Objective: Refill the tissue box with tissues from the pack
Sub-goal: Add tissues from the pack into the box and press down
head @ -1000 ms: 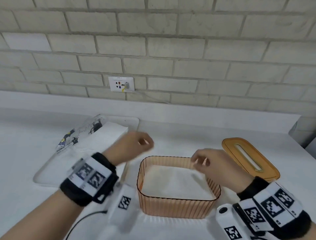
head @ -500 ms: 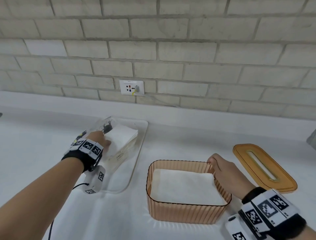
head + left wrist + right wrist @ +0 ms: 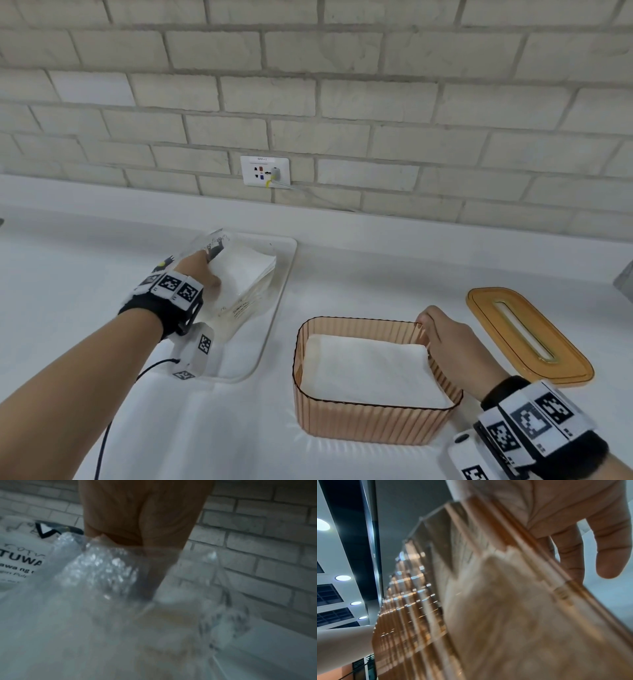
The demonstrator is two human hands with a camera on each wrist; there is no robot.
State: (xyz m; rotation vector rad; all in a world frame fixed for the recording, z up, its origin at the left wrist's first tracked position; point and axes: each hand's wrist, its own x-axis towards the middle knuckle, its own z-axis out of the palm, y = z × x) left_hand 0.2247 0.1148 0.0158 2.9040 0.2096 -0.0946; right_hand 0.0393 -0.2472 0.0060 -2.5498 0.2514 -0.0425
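1. The ribbed, translucent amber plastic tissue box (image 3: 373, 421) is sitting open-topped on the white countertop (image 3: 205, 438), and it serves as the landmark here.
2. A flat stack of white tissues (image 3: 370, 373) is lying inside the box, well below its rim.
3. The right hand (image 3: 452, 339) is gripping the box's far right corner: fingers are curling over the rim and down inside the wall, and in the right wrist view two fingers (image 3: 611, 545) are showing bent behind the ribbed amber wall (image 3: 513, 540).
4. To the right of the box, apart from it, the amber oval-cornered lid with a long slot (image 3: 561, 356) is lying flat on the countertop.
5. To the left of the box and further back, a white rounded rectangular tray (image 3: 270, 329) is holding the clear plastic tissue pack with black print (image 3: 236, 308).
6. A thick block of white tissues (image 3: 250, 270) is showing at the pack's open end, the end toward the brick wall.
7. The left hand (image 3: 198, 274) is reaching into the pack on the side away from the box; its fingers are going in under the clear film (image 3: 106, 566), and whether they are spread or pinching the tissues I cannot tell, since the left wrist view is blurred there.
8. Behind the box, on the pale brick wall (image 3: 411, 102), a white socket plate (image 3: 265, 170) is carrying a plug.
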